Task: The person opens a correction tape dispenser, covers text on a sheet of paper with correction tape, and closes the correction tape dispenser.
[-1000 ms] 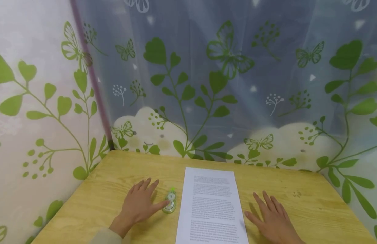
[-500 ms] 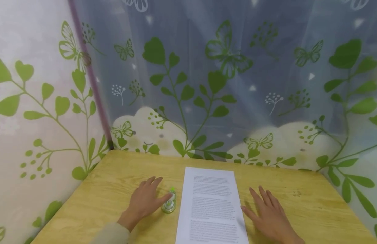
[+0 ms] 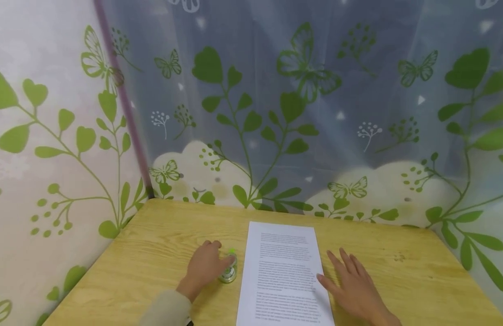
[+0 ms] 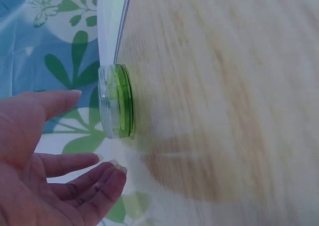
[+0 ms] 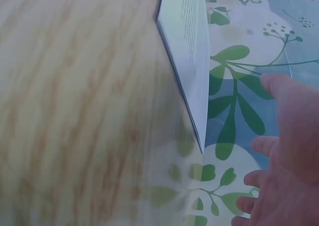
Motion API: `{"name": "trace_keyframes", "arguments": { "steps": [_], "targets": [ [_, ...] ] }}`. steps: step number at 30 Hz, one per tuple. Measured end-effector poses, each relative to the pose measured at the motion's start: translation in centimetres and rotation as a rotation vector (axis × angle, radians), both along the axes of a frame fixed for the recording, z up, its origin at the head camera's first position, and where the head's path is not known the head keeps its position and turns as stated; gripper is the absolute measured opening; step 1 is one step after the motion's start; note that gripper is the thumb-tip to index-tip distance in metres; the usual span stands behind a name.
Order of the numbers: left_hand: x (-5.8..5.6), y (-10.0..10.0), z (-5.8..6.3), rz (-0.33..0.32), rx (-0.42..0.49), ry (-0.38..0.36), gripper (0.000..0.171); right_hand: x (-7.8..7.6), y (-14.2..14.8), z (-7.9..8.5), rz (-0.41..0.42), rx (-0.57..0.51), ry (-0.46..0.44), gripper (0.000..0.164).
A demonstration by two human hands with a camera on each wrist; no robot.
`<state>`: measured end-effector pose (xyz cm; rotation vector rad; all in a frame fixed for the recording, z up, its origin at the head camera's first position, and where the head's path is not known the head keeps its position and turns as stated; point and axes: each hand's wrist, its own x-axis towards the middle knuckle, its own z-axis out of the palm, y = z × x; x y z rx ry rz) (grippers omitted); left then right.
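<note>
Green and clear, just past the left fingertips: tape (image 3: 230, 273), flat on the table (image 3: 174, 222), left of the paper (image 3: 281, 271). Left hand (image 3: 205, 266) with loose, bent fingers, thumb well apart from them, gripping nothing. Right hand (image 3: 359, 290) with loose fingers spread out, gripping nothing too, thumb over the paper's right edge.

Inside the tape's clear case (image 4: 103, 104), round bits, partly hidden from the head camera by the left thumb. From the left wrist, a gap in plain sight between thumb and tape. From the right wrist, paper with a thick side, like a stack; from the head, only the top page, with print too blurry to read.

One second ago, left hand farther left, with long, straight fingers. Now nearer the tape and more curled. Right thumb before just beside the paper, now over it. Tape and paper in the same spots.

Farther out, a pale sleeve (image 3: 167, 308) on the left arm and, behind the table, cloth (image 3: 251, 90) with green leaves and butterflies.
</note>
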<state>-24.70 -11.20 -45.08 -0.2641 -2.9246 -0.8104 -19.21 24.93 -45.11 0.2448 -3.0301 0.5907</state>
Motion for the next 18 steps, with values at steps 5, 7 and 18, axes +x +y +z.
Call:
{"name": "trace_keyframes", "arguments": {
  "steps": [5, 7, 18],
  "targets": [
    [-0.4, 0.9, -0.2, 0.040, -0.039, -0.039, 0.053, -0.1, 0.0, 0.0, 0.009, -0.016, -0.020, 0.085],
    [-0.6, 1.5, -0.4, 0.051, -0.055, -0.055, 0.055, 0.0, 0.1, 0.0, 0.013, -0.015, -0.014, 0.084],
    [-0.9, 2.9, -0.2, 0.152, -0.115, -0.129, 0.043, 0.0, -0.4, -0.5, 0.024, -0.046, -0.039, 0.081]
  ]
}}
